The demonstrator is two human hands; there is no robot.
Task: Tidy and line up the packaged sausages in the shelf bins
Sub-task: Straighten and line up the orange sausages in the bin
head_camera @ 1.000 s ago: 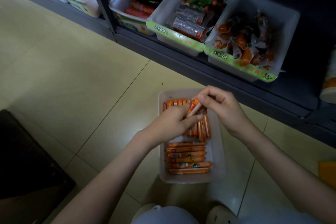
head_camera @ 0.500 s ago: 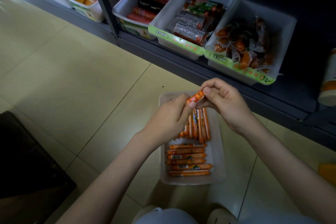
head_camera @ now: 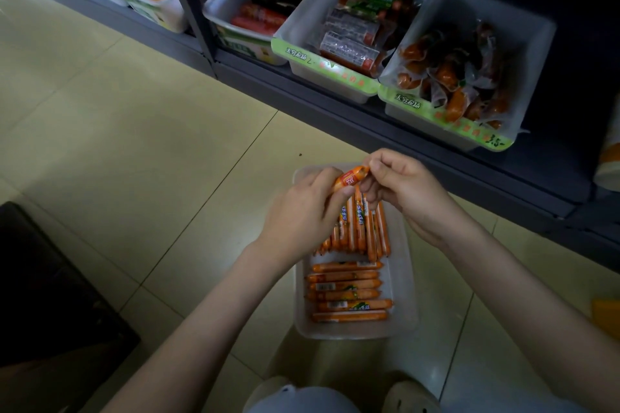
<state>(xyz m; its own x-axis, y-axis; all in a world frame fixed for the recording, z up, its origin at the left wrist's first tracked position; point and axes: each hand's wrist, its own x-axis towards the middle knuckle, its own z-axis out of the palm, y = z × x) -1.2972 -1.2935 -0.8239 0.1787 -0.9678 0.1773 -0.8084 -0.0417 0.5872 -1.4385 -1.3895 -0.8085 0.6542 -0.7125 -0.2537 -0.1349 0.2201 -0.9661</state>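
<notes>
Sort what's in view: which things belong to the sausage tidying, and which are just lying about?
Job: left hand and right hand holding one orange sausage; floor bin; sausages lined in it; shelf sausage bins.
Lying about: dark object at left; orange item at right edge; carton bin.

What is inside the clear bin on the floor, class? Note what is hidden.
The bin holds a crosswise row of sausage sticks at the near end and a lengthwise group beyond. The left hand and right hand cover that group's far ends, so its count is hidden.
</notes>
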